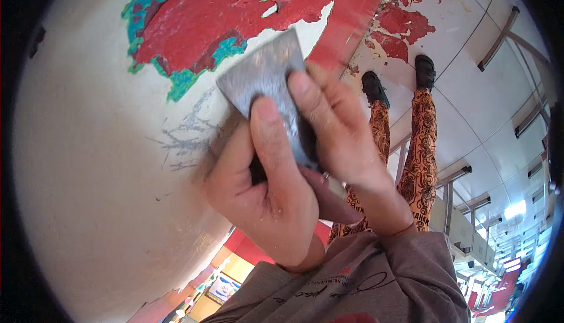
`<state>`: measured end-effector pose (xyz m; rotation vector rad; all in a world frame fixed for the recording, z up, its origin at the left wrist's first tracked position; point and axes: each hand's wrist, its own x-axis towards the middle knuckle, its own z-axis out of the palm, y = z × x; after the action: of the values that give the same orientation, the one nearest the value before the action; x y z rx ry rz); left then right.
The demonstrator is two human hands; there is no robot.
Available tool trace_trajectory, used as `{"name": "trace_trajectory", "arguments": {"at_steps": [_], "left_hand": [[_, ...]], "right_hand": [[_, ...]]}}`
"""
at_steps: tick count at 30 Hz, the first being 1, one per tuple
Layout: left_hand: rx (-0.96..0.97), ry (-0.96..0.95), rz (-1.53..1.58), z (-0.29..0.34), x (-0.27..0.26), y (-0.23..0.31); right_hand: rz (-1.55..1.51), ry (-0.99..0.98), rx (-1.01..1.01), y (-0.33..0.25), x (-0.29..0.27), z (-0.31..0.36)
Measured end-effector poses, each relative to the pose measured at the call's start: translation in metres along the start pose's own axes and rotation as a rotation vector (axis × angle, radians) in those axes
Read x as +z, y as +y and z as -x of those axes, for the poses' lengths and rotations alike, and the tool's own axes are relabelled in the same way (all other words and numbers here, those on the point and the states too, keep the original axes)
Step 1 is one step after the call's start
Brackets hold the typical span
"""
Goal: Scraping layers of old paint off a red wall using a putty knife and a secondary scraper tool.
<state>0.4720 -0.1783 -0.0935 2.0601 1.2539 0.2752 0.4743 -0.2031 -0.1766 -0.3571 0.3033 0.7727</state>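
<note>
A paint scraper with a wide grey metal blade is held up in front of the wall, its blade edge toward the red paint. My left hand is closed on the blade, thumb flat along its face. From the other side my right hand grips the blade too, thumb pressed on it. The scraper's handle is partly hidden under my hands. Beyond the blade, peeling red paint with torn green-blue edges covers part of the pale wall. Whether the blade touches the wall, I cannot tell.
Red paint flakes lie scattered on the pale tiled floor along the wall's foot. My black shoes stand close by. Several metal-legged pieces of furniture are on the right. Grey scratch marks show on the wall.
</note>
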Motion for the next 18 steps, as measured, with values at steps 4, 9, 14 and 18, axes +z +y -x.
{"name": "trace_trajectory", "arguments": {"at_steps": [4,9,14,18], "left_hand": [[0.108,0.038,-0.044,0.0,0.003,-0.002],[0.173,-0.022,-0.116,-0.003,-0.001,-0.007],[0.468,0.015,-0.134,-0.01,0.0,-0.035],[0.215,-0.012,-0.245,-0.006,0.005,-0.004]], "right_hand": [[-0.038,-0.004,-0.082,-0.004,0.009,-0.005],[0.099,0.037,-0.024,-0.009,0.005,-0.005],[0.117,0.064,-0.091,0.005,0.0,-0.004],[0.06,0.013,0.011,-0.018,0.001,-0.012]]}}
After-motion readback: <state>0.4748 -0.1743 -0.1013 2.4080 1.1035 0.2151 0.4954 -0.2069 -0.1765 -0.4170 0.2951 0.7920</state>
